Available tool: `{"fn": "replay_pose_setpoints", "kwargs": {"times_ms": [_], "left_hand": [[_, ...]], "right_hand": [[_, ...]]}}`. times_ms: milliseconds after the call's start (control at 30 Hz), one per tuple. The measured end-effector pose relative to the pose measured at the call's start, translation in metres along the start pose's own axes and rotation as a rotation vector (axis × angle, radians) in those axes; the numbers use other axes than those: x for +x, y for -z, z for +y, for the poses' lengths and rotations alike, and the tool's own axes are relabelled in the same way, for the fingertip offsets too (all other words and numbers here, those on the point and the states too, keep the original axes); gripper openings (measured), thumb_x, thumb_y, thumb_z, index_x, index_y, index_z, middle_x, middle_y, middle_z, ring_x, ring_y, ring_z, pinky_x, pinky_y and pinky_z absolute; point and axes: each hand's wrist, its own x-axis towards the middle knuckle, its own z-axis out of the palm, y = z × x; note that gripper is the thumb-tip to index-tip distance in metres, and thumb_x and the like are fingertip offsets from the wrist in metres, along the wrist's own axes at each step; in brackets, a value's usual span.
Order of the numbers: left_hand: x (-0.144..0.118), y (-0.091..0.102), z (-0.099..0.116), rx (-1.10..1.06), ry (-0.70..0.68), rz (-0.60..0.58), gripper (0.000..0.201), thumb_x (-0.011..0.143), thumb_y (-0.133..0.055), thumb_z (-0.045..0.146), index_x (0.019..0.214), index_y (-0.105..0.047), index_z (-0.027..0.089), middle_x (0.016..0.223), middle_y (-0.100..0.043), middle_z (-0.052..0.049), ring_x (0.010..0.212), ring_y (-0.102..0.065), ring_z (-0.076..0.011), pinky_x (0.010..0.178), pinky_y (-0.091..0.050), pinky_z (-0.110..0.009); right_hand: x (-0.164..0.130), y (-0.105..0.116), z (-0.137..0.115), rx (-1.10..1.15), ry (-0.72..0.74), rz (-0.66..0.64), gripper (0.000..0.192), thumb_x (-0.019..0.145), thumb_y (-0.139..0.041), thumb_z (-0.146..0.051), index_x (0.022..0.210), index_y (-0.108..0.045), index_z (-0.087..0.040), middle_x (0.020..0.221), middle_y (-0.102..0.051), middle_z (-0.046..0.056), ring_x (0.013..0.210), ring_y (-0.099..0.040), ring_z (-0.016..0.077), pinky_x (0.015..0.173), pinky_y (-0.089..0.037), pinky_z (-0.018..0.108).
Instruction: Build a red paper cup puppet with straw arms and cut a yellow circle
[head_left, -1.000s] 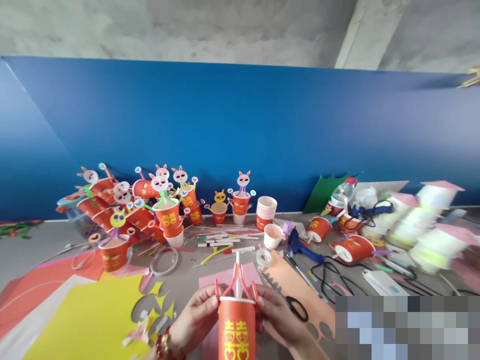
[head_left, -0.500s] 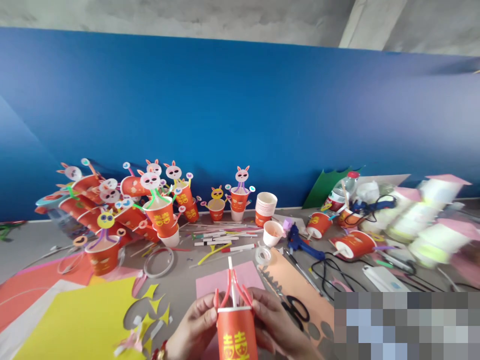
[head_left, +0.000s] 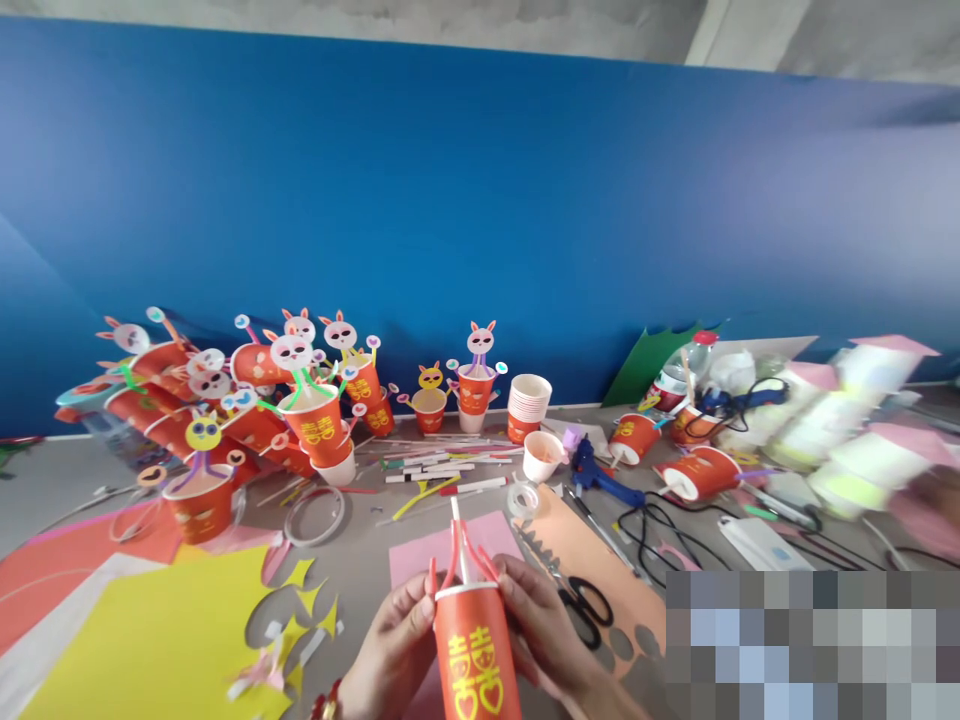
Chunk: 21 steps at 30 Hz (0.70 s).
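While both hands, left hand [head_left: 394,640] and right hand [head_left: 544,635], close their fingers around an upturned red cup [head_left: 471,655] low over the table [head_left: 367,560], red stems [head_left: 463,555] and a white stick already stand on it; no face yet. Finished rabbit cups [head_left: 315,400] crowd farther back, so much is done.

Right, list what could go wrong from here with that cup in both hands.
1. The left hand and right hand grip the red paper cup by its sides; a hard squeeze could dent it.
2. The pink pipe cleaners and white straw sticking out of the cup's end might bend or slip out.
3. The black scissors lie just by the right hand and could be bumped.
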Motion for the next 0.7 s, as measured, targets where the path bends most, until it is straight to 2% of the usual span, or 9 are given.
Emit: {"fn": "replay_pose_setpoints", "kwargs": {"times_ms": [133, 233, 367, 500, 600, 700], "left_hand": [[0.0, -0.001, 0.002, -0.039, -0.002, -0.003, 0.024, 0.073, -0.082, 0.039, 0.078, -0.074, 0.017, 0.074, -0.072, -0.004, 0.068, -0.063, -0.0159, 0.071, -0.046, -0.028], [-0.002, 0.0, 0.004, -0.061, 0.028, -0.014, 0.022, 0.072, -0.083, 0.037, 0.077, -0.073, 0.018, 0.078, -0.073, -0.004, 0.074, -0.065, -0.0179, 0.075, -0.047, -0.029], [-0.002, 0.003, 0.005, -0.047, 0.04, -0.012, 0.022, 0.075, -0.081, 0.035, 0.082, -0.074, 0.016, 0.076, -0.073, -0.006, 0.069, -0.066, -0.0175, 0.072, -0.048, -0.029], [-0.001, 0.006, 0.002, -0.052, 0.018, 0.087, 0.018, 0.074, -0.082, 0.031, 0.077, -0.075, 0.015, 0.069, -0.073, -0.004, 0.062, -0.065, -0.0153, 0.067, -0.049, -0.026], [-0.001, 0.005, 0.0, -0.09, 0.031, 0.154, 0.015, 0.075, -0.082, 0.028, 0.077, -0.075, 0.015, 0.077, -0.076, -0.006, 0.069, -0.069, -0.0175, 0.074, -0.052, -0.028], [-0.001, 0.002, 0.0, -0.132, 0.063, 0.126, 0.02, 0.078, -0.079, 0.032, 0.086, -0.076, 0.014, 0.089, -0.077, -0.011, 0.082, -0.072, -0.0249, 0.087, -0.052, -0.038]], "right_hand": [[0.002, -0.006, -0.003, -0.047, 0.012, 0.068, 0.042, 0.085, -0.067, -0.056, 0.078, -0.053, -0.018, 0.042, -0.049, -0.009, 0.023, -0.029, 0.0015, 0.026, -0.019, 0.014], [0.001, -0.009, -0.005, -0.061, 0.037, 0.091, 0.041, 0.084, -0.068, -0.056, 0.079, -0.052, -0.018, 0.044, -0.048, -0.01, 0.025, -0.034, 0.0029, 0.028, -0.024, 0.014], [0.001, -0.01, -0.003, -0.08, 0.009, 0.073, 0.043, 0.084, -0.068, -0.056, 0.074, -0.049, -0.019, 0.045, -0.048, -0.01, 0.026, -0.034, 0.0019, 0.027, -0.02, 0.013], [0.003, -0.012, -0.001, -0.074, 0.012, 0.085, 0.045, 0.084, -0.068, -0.056, 0.071, -0.048, -0.018, 0.043, -0.046, -0.01, 0.026, -0.033, 0.0012, 0.027, -0.018, 0.013], [0.004, -0.014, -0.002, -0.058, 0.017, 0.129, 0.045, 0.083, -0.068, -0.058, 0.072, -0.05, -0.018, 0.044, -0.045, -0.011, 0.027, -0.033, 0.0015, 0.026, -0.018, 0.013], [0.004, -0.015, -0.003, -0.044, 0.02, 0.172, 0.045, 0.082, -0.07, -0.058, 0.073, -0.05, -0.018, 0.045, -0.043, -0.011, 0.029, -0.033, 0.0013, 0.027, -0.02, 0.012]]}}
